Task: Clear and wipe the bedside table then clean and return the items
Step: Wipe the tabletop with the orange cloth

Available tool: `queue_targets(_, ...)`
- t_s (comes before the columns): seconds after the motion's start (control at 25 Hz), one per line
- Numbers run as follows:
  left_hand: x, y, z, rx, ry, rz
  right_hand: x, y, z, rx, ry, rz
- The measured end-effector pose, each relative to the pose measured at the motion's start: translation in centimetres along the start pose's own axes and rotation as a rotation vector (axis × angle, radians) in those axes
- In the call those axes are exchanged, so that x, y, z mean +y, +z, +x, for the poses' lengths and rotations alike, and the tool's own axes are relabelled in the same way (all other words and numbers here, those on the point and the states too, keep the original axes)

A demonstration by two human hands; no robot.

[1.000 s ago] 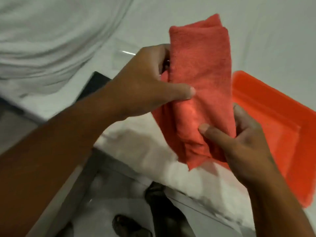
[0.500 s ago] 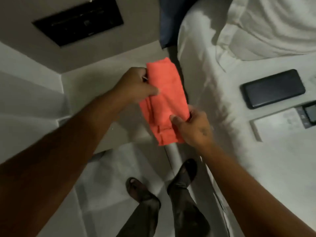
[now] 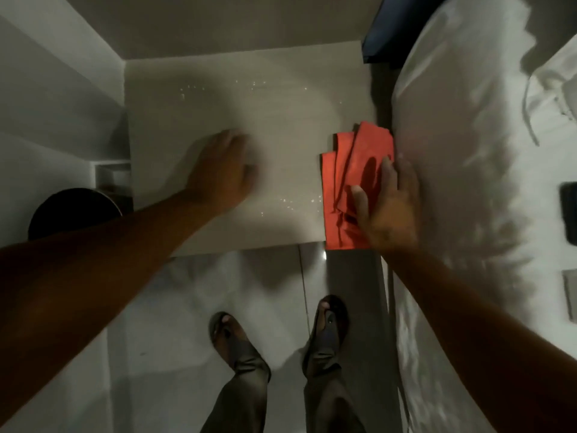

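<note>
The pale bedside table (image 3: pixel 281 107) fills the middle of the view, with small water droplets scattered on its top. A folded red cloth (image 3: pixel 352 170) lies flat at the table's right edge, next to the bed. My right hand (image 3: pixel 387 204) presses down on the cloth with fingers spread. Flat on the bare tabletop left of the cloth rests my left hand (image 3: pixel 221 170), blurred, fingers apart and holding nothing.
A white bed (image 3: pixel 468 182) runs along the right side, with a dark phone (image 3: pixel 568 210) at the frame's right edge. A dark round bin (image 3: pixel 71 210) stands left of the table. My sandalled feet (image 3: pixel 281 335) stand on the tiled floor below.
The view has swung from the bed to the table. The cloth, held in the air by both hands, now lies on the table under my right hand; my left hand let go.
</note>
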State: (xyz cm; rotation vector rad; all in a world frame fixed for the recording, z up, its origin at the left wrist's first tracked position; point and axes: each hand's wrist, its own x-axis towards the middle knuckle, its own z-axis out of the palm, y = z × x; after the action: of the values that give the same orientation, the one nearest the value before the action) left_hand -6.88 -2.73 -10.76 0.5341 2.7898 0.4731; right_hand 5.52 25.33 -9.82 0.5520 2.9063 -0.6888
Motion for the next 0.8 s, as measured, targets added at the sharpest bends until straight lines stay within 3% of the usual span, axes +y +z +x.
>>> queue_targets(0.12, -8.5, -0.3, -4.2, -0.012, 0.084, 0.217, -0.6, 2.6, 3.5, -0.097, -0.148, -0.199)
queue_targets(0.32, -11.4, 2.3, -4.5, 0.064, 0.106, 0.267, -5.2, 7.3, 3.4, 0.135, -0.122, -0.219)
queue_targets(0.44, -12.0, 1.9, -4.6, 0.080, 0.097, 0.270, -13.0, 12.6, -3.1, -0.019, -0.564, -0.121)
queue_targets(0.52, -11.5, 1.4, -4.3, 0.077, 0.093, 0.267, -13.3, 12.8, -5.7, -0.141, -0.738, -0.158)
queue_targets(0.64, -11.1, 1.3, -4.4, 0.042, 0.085, 0.275, -6.0, 8.5, -1.3, -0.089, -0.596, -0.245)
queue_targets(0.72, -11.3, 1.3, -4.3, 0.019, 0.074, 0.274, -2.9, 5.6, 5.9, 0.044, -0.320, -0.307)
queue_targets(0.8, -11.3, 1.4, -4.2, 0.029, 0.080, 0.270, -5.6, 4.5, 13.9, 0.127, -0.071, -0.288)
